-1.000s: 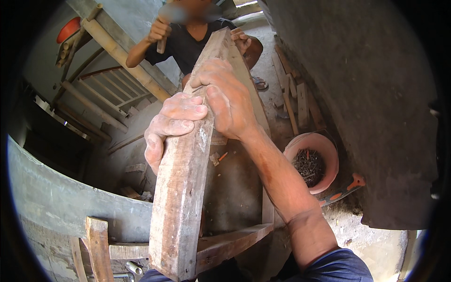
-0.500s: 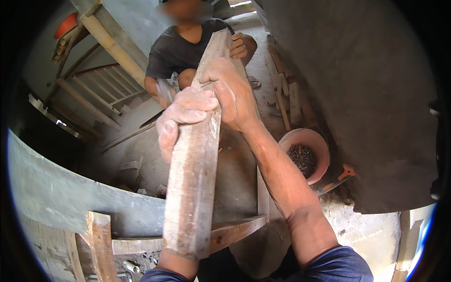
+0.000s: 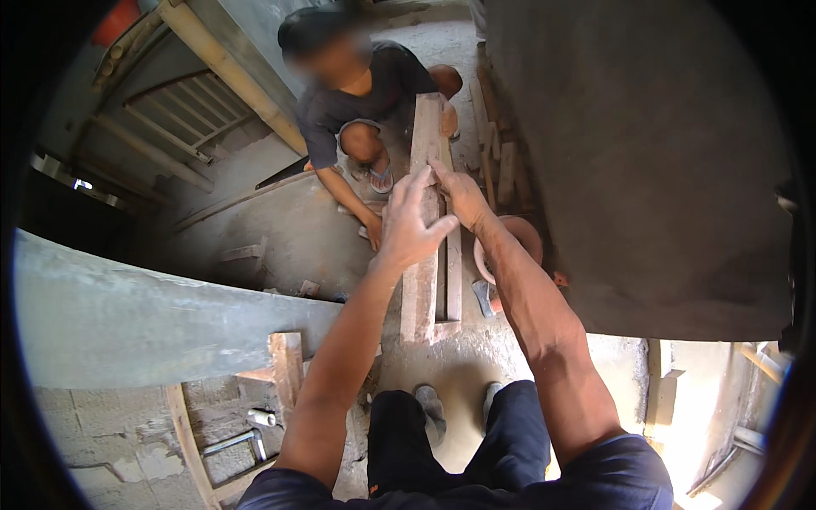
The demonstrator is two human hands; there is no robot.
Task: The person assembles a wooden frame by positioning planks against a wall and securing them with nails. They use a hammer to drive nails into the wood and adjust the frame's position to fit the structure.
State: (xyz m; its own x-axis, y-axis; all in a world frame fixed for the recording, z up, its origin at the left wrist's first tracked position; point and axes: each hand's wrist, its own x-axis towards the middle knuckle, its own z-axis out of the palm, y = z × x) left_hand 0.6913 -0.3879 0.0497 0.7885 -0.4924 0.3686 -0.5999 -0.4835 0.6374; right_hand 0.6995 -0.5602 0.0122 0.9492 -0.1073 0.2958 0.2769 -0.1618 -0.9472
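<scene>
A rough wooden beam (image 3: 420,293) points away from me, its far end raised toward a crouching person. My left hand (image 3: 412,223) lies along its left side, fingers stretched forward and thumb apart. My right hand (image 3: 461,195) bends over the beam's right edge a little farther off, fingertips on the top face; its thumb is hidden. Close along the beam's right side runs a narrower wooden piece (image 3: 455,280), with a dark gap between. The person's one hand (image 3: 448,119) holds the far end, and the other hand (image 3: 374,231) reaches down to the floor.
A pink bucket (image 3: 520,234) stands right of the beam, partly behind my forearm. Timber offcuts (image 3: 506,170) lean along the dark panel (image 3: 646,170) on the right. A grey curved surface (image 3: 153,310) fills the left. Below it stands a wooden post (image 3: 287,365).
The beam has gone lower and farther from me, and my arms are stretched out. My left hand's wrapped fingers have straightened. The person has leaned down, one hand toward the floor.
</scene>
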